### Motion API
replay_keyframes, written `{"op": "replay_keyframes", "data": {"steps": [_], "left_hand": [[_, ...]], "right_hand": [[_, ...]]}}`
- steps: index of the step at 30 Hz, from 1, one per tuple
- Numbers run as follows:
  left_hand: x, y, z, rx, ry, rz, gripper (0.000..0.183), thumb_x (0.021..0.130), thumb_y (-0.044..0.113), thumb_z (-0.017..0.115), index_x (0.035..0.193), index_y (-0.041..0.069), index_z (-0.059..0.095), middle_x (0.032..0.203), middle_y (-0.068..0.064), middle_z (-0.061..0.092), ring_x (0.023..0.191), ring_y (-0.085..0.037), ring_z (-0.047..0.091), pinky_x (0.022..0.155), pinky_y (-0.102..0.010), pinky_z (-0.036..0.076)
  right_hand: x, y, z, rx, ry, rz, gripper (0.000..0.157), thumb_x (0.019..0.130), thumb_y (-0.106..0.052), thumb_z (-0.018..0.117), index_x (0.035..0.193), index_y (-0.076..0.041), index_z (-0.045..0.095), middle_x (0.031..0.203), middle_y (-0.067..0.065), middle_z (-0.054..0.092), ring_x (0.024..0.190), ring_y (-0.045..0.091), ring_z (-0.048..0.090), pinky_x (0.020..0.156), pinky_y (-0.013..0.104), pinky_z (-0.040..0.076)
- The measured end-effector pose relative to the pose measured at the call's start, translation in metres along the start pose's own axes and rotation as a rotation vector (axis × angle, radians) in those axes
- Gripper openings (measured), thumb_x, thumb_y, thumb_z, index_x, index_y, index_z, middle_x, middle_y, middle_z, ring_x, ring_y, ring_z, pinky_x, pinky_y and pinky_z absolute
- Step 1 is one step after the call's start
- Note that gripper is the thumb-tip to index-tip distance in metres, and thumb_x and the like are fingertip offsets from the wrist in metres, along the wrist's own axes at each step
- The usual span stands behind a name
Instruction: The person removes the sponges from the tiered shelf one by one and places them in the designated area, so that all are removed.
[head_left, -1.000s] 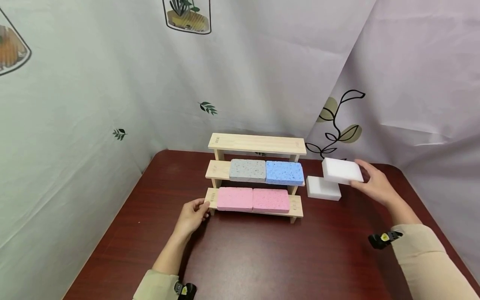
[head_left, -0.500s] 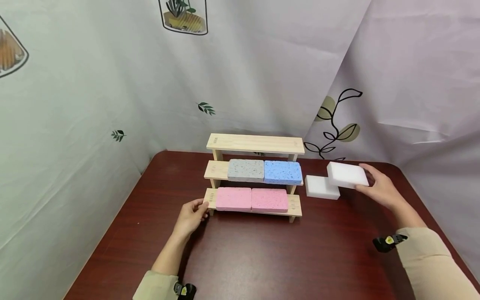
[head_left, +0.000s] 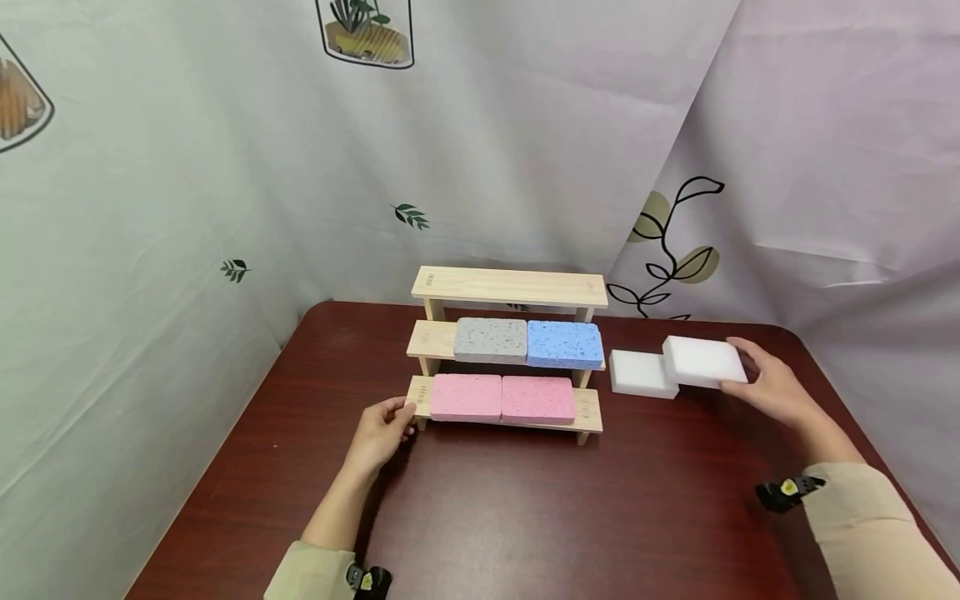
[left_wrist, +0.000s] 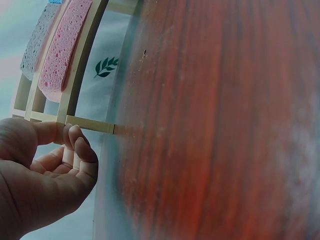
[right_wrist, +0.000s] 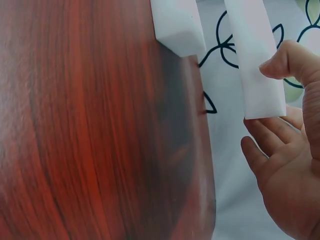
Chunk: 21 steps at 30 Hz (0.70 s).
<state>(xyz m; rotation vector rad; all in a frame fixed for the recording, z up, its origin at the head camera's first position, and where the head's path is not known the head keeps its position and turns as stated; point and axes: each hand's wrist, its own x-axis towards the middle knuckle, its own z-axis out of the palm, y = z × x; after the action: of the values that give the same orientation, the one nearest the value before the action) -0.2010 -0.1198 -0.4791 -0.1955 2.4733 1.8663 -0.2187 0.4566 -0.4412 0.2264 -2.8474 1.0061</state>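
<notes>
Across a dark red-brown table (head_left: 525, 517) with rounded back corners, a soft sheen lies on the near middle, and the wrist views show long dark streaks of grain. Pale cloth (head_left: 525, 125) hangs behind the table and along both sides, greenish to the left and lilac to the right, with folds and creases. It is printed with leaf sprigs, a plant jar (head_left: 367, 37) at the top, a second jar cut off at the left edge, and a black-lined vine (head_left: 671, 250) at the right.

Near the back stands a three-step wooden rack (head_left: 510, 285). Its middle step bears a grey sponge (head_left: 491, 339) beside a blue sponge (head_left: 565, 343); its lowest step bears two pink sponges (head_left: 467, 397) side by side.

The left hand (head_left: 378, 433) pinches the left end of the lowest step between thumb and finger, the other fingers curled below. To the rack's right, the right hand (head_left: 772, 383) grasps a raised block (head_left: 703, 362), white, between thumb and fingers, above the table. Just left of it a white low block (head_left: 641, 373) lies flat on the table; the two overlap in the head view, though whether they touch is hard to tell. Both arms wear beige sleeves (head_left: 862, 517).
</notes>
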Motion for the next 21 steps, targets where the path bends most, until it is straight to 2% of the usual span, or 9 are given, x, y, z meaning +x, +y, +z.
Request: {"op": "replay_keyframes", "data": {"steps": [7,16,21], "left_hand": [[-0.001,0.0,-0.001,0.011,-0.004,-0.002,0.028,0.102,0.005,0.057,0.123,-0.014,0.062,0.084,-0.016,0.067,0.067,-0.014,0.058,0.06,-0.022,0.05],[0.0,0.0,0.0,0.001,-0.001,0.001,0.029,0.103,0.006,0.057,0.123,-0.014,0.062,0.084,-0.016,0.067,0.067,-0.014,0.058,0.06,-0.021,0.05],[0.0,0.001,0.0,-0.006,-0.005,0.0,0.029,0.103,0.006,0.057,0.123,-0.014,0.062,0.084,-0.015,0.067,0.067,-0.013,0.058,0.06,-0.021,0.05]], "right_hand": [[-0.005,0.009,-0.004,-0.033,-0.025,0.037,0.079,0.087,-0.013,0.076,0.148,0.011,0.031,0.139,0.043,0.041,0.122,0.061,0.045,0.073,-0.001,0.029],[-0.009,0.021,-0.007,-0.066,-0.024,0.053,0.08,0.086,-0.012,0.076,0.147,0.012,0.031,0.137,0.045,0.042,0.12,0.06,0.046,0.072,0.001,0.029],[-0.01,0.026,-0.007,-0.095,-0.042,0.082,0.082,0.086,-0.015,0.077,0.148,0.013,0.03,0.138,0.045,0.041,0.123,0.061,0.045,0.079,0.011,0.037]]}}
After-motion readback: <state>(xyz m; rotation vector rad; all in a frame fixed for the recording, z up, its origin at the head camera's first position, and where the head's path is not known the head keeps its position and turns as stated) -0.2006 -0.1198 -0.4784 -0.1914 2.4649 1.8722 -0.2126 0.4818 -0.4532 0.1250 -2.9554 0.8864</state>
